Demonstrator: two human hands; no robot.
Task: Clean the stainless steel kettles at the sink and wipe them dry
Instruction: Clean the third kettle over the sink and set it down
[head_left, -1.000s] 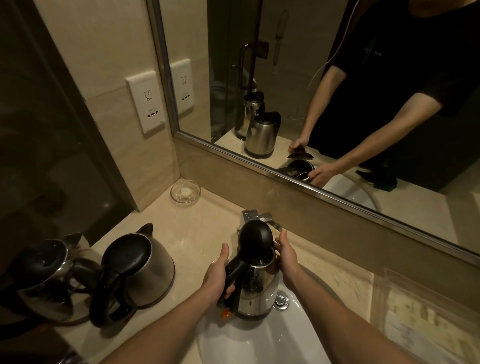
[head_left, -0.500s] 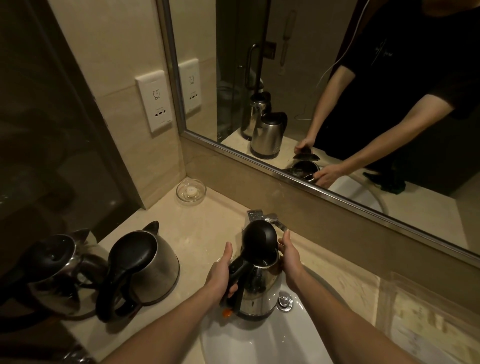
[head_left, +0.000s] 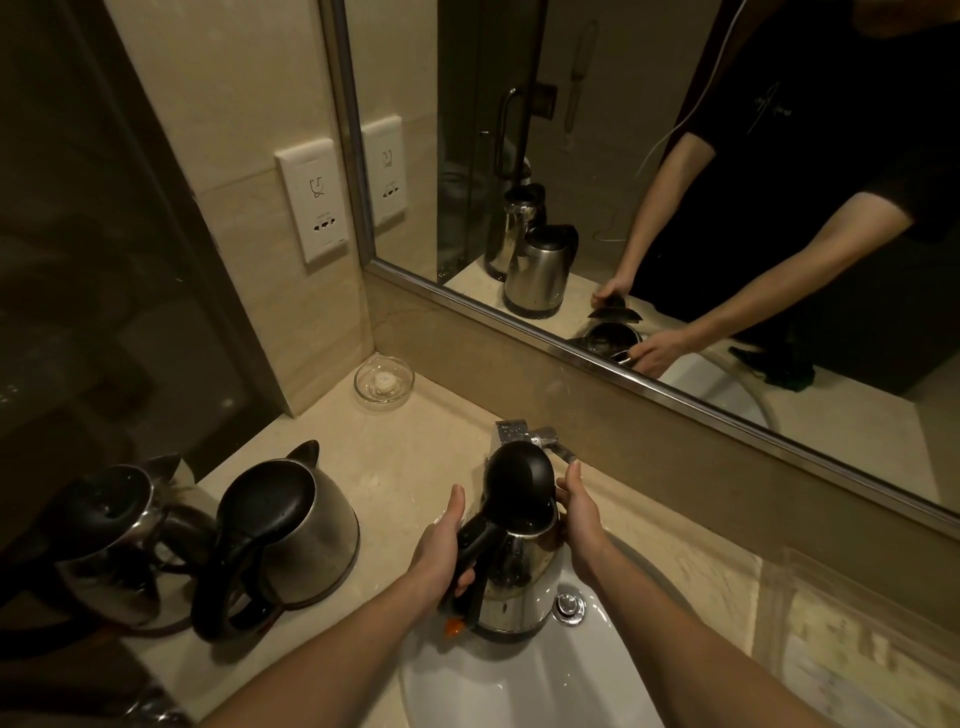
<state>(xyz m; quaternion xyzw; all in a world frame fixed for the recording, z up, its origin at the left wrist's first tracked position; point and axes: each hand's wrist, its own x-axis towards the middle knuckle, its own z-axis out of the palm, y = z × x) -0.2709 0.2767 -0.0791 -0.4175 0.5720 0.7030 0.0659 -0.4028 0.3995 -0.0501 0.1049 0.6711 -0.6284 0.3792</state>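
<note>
Steel kettle (head_left: 519, 571) upright at the sink's (head_left: 519, 686) back edge, lid open. I see left hand (head_left: 439, 551) gripping its handle, right hand (head_left: 582, 514) clasping the body.

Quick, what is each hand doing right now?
Left hand: grips the kettle by its black handle.
Right hand: holds the same kettle's steel side near the rim.

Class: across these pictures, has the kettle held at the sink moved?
No. The kettle keeps its place: its raised lid just in front of the tap, its base left of the drain plug. Only the camera shifted slightly.
</note>
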